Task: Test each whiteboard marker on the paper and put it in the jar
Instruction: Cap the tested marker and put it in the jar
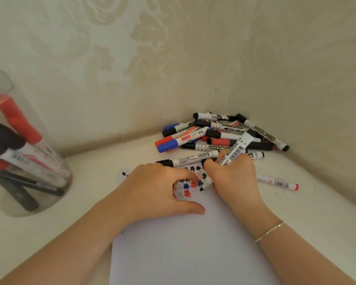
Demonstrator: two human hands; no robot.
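My right hand (235, 177) grips a white whiteboard marker (237, 148) with black print, tip down on the white paper (193, 249) among black, blue and red test marks (190, 185). My left hand (158, 192) presses flat on the paper beside those marks, thumb stretched out to the right. A pile of several capped markers (220, 133) in black, red and blue lies in the far corner. Just beyond my fingers lies a black-capped marker (186, 158). The clear jar (19, 161) stands at the left with several markers inside.
A single red-ended marker (277, 183) lies on the table right of my right hand. Patterned walls meet in a corner right behind the pile. The table is off-white, and the lower part of the paper is unmarked.
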